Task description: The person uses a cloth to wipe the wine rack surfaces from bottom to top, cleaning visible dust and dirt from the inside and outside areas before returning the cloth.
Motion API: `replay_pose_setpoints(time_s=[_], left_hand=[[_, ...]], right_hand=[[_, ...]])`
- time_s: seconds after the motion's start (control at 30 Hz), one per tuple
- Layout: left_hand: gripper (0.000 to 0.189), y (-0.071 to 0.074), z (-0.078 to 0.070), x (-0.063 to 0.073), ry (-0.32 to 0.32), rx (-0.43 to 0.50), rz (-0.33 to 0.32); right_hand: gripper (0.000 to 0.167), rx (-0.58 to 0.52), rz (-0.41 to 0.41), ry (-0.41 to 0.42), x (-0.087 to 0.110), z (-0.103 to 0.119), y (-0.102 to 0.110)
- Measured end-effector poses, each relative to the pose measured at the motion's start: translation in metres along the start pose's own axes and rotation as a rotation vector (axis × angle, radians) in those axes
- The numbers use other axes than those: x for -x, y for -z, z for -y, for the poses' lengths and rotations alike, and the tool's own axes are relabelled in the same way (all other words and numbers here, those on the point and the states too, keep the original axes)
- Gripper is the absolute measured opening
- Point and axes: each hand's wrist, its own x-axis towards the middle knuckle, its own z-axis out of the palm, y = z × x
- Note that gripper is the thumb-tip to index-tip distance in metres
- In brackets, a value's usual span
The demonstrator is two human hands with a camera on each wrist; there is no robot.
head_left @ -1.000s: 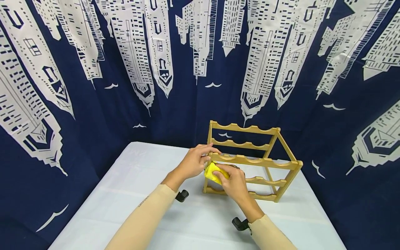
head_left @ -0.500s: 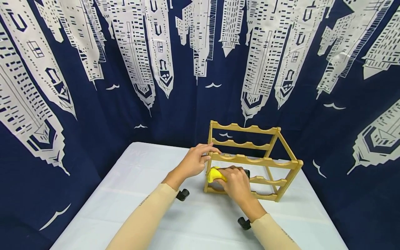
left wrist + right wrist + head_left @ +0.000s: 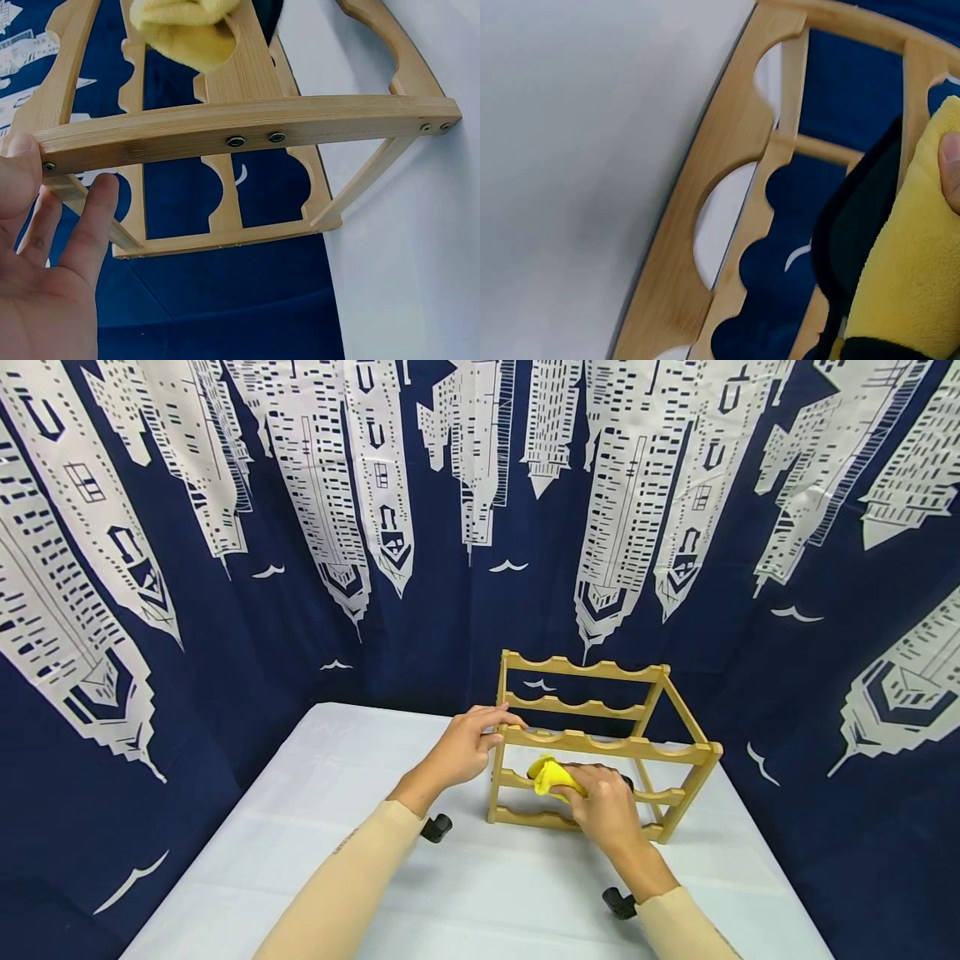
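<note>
A wooden wine rack (image 3: 686, 750) with scalloped rails stands on the white table. At its upper front left corner, my left hand (image 3: 463, 750) grips the frame; in the left wrist view its thumb and fingers lie on either side of the corner of the end bar (image 3: 172, 127). My right hand (image 3: 606, 806) holds a folded cloth (image 3: 553, 779) against the middle front rail. Yellow and fluffy on one face, the cloth (image 3: 911, 277) has a dark face and dark edging in the right wrist view. Most of the right hand's fingers are hidden there.
White cloth covers the table (image 3: 300, 793). Behind it and at both sides hangs a navy curtain (image 3: 435, 643) printed with white buildings. Black wrist mounts (image 3: 437, 828) stick out under both forearms.
My right hand has moved rightward along the middle rail with the cloth, from the rack's left end toward its centre. My left hand stays on the corner.
</note>
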Motion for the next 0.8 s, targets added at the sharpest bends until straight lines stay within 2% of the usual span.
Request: replay_pose_setpoints(time_s=[0.1, 0.33, 0.47, 0.67, 0.8], left_hand=[[0.050, 0.001, 0.001, 0.001, 0.004, 0.001, -0.008], [0.049, -0.002, 0.001, 0.001, 0.002, 0.008, -0.007], [0.048, -0.004, 0.001, 0.002, 0.001, 0.014, 0.000], [0.049, -0.002, 0.001, 0.002, -0.008, 0.011, -0.007], [0.048, -0.001, 0.001, 0.001, -0.010, 0.014, -0.005]], right_hand=[[0.048, 0.015, -0.031, 0.021, 0.006, -0.007, 0.004], [0.051, 0.136, -0.058, 0.205, 0.022, -0.025, 0.014], [0.052, 0.180, -0.058, 0.256, 0.025, -0.032, 0.022], [0.060, 0.182, -0.077, 0.208, 0.030, -0.037, 0.033], [0.055, 0.162, -0.072, 0.138, 0.030, -0.040, 0.038]])
